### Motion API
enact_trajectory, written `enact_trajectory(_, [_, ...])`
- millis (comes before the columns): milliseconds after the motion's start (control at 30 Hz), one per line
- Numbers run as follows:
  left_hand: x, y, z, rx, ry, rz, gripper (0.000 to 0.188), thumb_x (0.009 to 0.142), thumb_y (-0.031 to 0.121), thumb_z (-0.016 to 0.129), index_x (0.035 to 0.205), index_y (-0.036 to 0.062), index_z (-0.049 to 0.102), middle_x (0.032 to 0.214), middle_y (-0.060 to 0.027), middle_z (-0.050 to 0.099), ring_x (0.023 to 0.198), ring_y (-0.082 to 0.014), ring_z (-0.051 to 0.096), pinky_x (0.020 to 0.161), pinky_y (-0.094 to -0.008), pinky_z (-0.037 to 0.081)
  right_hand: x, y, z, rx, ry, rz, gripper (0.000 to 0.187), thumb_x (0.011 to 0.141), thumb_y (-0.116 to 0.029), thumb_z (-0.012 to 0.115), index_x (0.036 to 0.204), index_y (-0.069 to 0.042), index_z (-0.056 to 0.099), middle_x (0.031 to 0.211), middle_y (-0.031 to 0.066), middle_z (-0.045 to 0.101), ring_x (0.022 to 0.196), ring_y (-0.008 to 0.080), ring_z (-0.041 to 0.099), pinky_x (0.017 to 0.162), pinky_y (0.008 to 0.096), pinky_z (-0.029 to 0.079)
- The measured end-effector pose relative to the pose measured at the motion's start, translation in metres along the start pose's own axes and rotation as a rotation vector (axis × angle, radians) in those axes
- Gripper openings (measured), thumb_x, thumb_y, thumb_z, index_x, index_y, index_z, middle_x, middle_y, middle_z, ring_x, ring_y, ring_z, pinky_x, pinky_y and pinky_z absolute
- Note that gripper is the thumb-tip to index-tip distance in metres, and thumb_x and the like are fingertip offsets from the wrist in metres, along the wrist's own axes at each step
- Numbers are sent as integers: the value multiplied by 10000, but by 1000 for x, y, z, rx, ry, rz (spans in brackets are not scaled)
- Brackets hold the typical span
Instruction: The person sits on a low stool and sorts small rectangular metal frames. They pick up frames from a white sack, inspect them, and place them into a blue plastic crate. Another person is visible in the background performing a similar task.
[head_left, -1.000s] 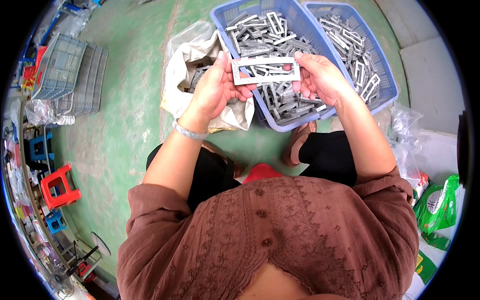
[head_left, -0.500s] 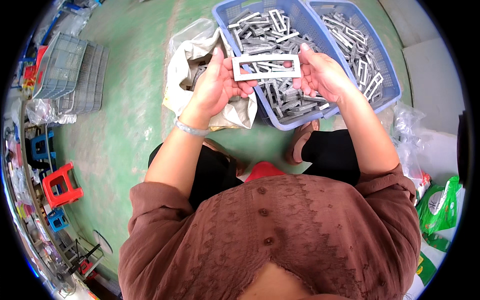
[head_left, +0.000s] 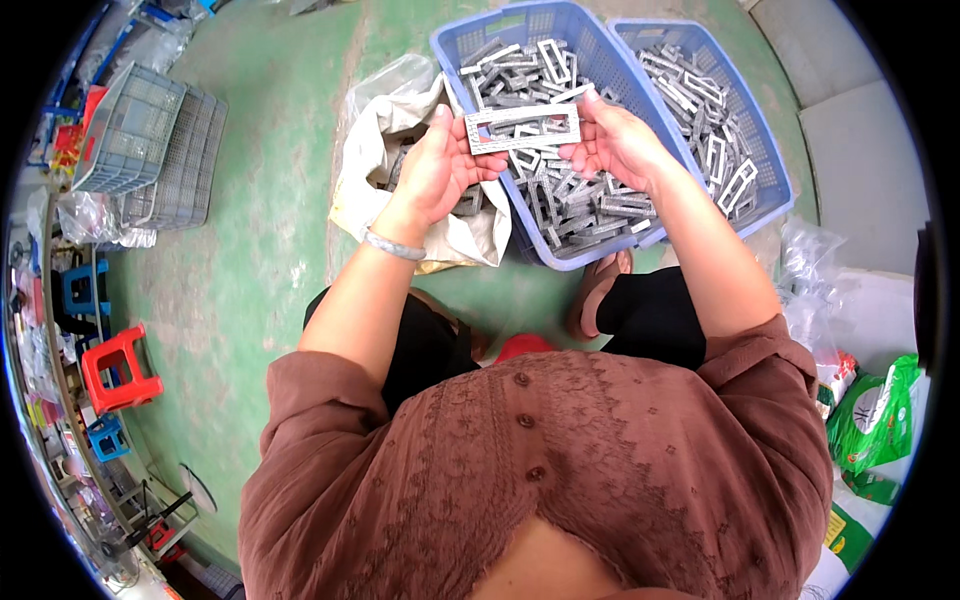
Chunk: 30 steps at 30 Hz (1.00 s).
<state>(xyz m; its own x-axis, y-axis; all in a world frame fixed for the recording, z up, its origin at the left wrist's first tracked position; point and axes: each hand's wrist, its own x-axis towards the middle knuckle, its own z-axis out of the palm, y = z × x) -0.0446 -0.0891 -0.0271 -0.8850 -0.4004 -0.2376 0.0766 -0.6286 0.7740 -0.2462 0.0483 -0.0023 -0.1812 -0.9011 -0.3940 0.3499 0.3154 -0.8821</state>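
A light grey rectangular metal frame (head_left: 538, 142), open in its middle, is held level between my two hands over the near basket. My left hand (head_left: 440, 168), with a pale bangle at the wrist, grips its left end between thumb and fingers. At the opposite end, the thumb and fingers of my right hand (head_left: 622, 142) close on the short side. Below lies a blue plastic basket (head_left: 470, 22) heaped with many similar grey frames. Beside it, under my left hand, an opened white woven sack (head_left: 358, 185) also has grey pieces inside.
A second blue basket (head_left: 785, 195) of frames adjoins the first on the right. Grey crates (head_left: 140, 130) stand at far left, above a red stool (head_left: 120, 368) and cluttered shelving. Clear plastic wrap (head_left: 812, 275) and a green bag (head_left: 872, 410) lie at right.
The frame has turned over slightly, now showing a ridged grey face instead of a smooth pale one. Both hands moved a little, the right one inward to the left.
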Motion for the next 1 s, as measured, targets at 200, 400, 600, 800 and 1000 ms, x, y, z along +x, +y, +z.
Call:
enact_trajectory(200, [8, 2, 5, -31, -9, 52, 568, 915, 493, 239, 1103, 27, 505, 947, -106, 585, 797, -184, 557, 753, -327, 451, 6, -3, 0, 250, -66, -99, 468, 931, -374, 332, 1084, 38, 494, 1010, 188, 575, 864, 301, 585, 751, 376, 486])
enact_trajectory(400, [13, 2, 3, -198, -81, 112, 521, 931, 431, 253, 1118, 1, 479, 941, -120, 575, 810, -206, 545, 789, -344, 435, -1, 4, 7, 356, -27, -175, 385, 870, -284, 515, 1039, 62, 507, 987, 206, 579, 871, 321, 596, 752, 373, 512])
enact_trajectory(600, [12, 8, 4, -310, -77, 180, 282, 908, 267, 430, 1041, 42, 538, 880, -57, 568, 778, -149, 520, 739, -292, 426, -16, 20, 35, 499, -149, -251, 245, 860, -152, 520, 966, 67, 550, 970, 190, 588, 920, 369, 580, 801, 393, 506])
enact_trajectory(800, [3, 11, 19, -178, -58, 233, 276, 867, 203, 529, 1098, 52, 525, 996, -46, 576, 867, -150, 537, 798, -309, 428, -19, 41, 56, 506, -172, -269, 265, 855, -114, 517, 1064, 49, 510, 1020, 157, 572, 987, 341, 553, 863, 397, 468])
enact_trajectory(1000, [-4, 10, 23, -185, -22, 229, 297, 861, 80, 517, 1147, 6, 488, 1037, -102, 576, 917, -203, 573, 795, -341, 498, -21, 46, 66, 555, -212, -266, 341, 840, -93, 522, 1151, 41, 472, 1100, 146, 543, 1018, 314, 532, 887, 427, 435])
